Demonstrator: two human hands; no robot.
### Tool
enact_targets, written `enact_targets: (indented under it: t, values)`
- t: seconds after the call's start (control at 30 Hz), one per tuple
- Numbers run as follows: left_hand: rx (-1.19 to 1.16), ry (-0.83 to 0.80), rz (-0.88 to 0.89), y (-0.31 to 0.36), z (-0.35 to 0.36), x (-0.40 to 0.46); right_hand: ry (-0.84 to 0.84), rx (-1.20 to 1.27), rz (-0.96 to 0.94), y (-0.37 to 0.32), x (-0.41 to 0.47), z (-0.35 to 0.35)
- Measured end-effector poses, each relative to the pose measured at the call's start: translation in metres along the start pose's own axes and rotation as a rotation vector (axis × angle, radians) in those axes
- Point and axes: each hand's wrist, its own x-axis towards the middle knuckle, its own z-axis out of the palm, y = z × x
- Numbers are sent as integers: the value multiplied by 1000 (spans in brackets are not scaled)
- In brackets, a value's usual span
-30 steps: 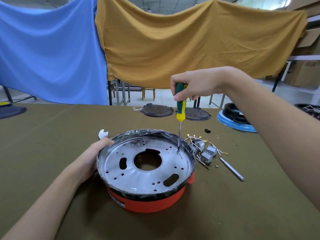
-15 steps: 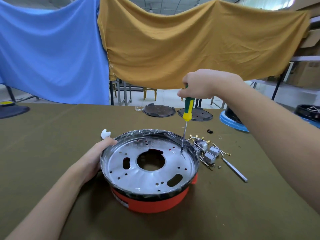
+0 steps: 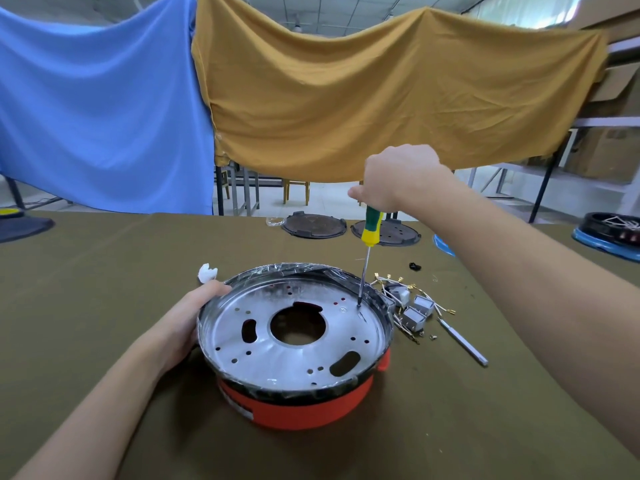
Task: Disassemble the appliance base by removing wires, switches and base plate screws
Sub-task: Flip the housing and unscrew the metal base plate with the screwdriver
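Observation:
A round appliance base [image 3: 298, 407] with an orange body stands in the middle of the table, its silver base plate [image 3: 242, 355] facing up with a large centre hole. My left hand [image 3: 187, 323] grips the left rim of the base. My right hand [image 3: 398, 178] holds the top of a green and yellow screwdriver [image 3: 370, 230] upright, its tip set on the plate's far right part near the rim. A heap of removed wires and small grey switches [image 3: 412, 310] lies just right of the base.
A slim metal tool [image 3: 464, 344] lies right of the heap. Two dark round plates [image 3: 313, 225] sit at the far table edge, a blue-rimmed base [image 3: 609, 230] far right, a white scrap [image 3: 207, 271] behind my left hand, a small black part [image 3: 414, 266] near the wires.
My right hand has turned on the screwdriver handle, its back now facing me, and the handle leans slightly right. My left hand stays on the rim.

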Motion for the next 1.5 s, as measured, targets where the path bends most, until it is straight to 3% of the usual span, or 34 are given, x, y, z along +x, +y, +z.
enact_targets:
  t: [0.1, 0.3, 0.43, 0.5, 0.6, 0.67, 0.87, 1.0, 1.1, 1.17, 1.33, 1.4, 1.5]
  values:
    - [2, -3, -10, 0, 1, 0, -31, 132, -66, 1, 5, 1]
    - [2, 4, -24, 1, 2, -2, -294, 625, -226, 29, 6, 0]
    - [-7, -5, -22, 2, 2, -2, -390, 887, -203, 41, 8, 4]
    - [-15, -8, -18, 1, 1, -2, -341, 717, -124, 36, 8, 4]
    - [-6, -13, -17, 1, 1, -3, -134, 209, -20, 22, 6, 2]
    - [-6, -20, -14, 1, 2, -3, -44, 74, -24, 16, 8, 2]
    - [-13, -29, -4, 3, 3, -3, -197, 372, -154, 31, 12, 1]
    - [-13, -22, -7, 2, 2, -3, -355, 700, -271, 39, 14, -1]
    - [2, -10, -1, 3, 2, -3, -388, 803, -258, 38, 15, 0]
    - [13, -5, -2, 3, 4, -4, -325, 693, -196, 35, 13, 2]
    - [15, 3, -13, 3, 2, -5, -97, 80, -16, 21, 6, 0]
    - [19, 7, -18, 3, 2, -4, -76, 52, -49, 18, 8, 1]
    - [13, 1, -25, 3, 4, -3, -128, 208, -124, 26, 11, 2]
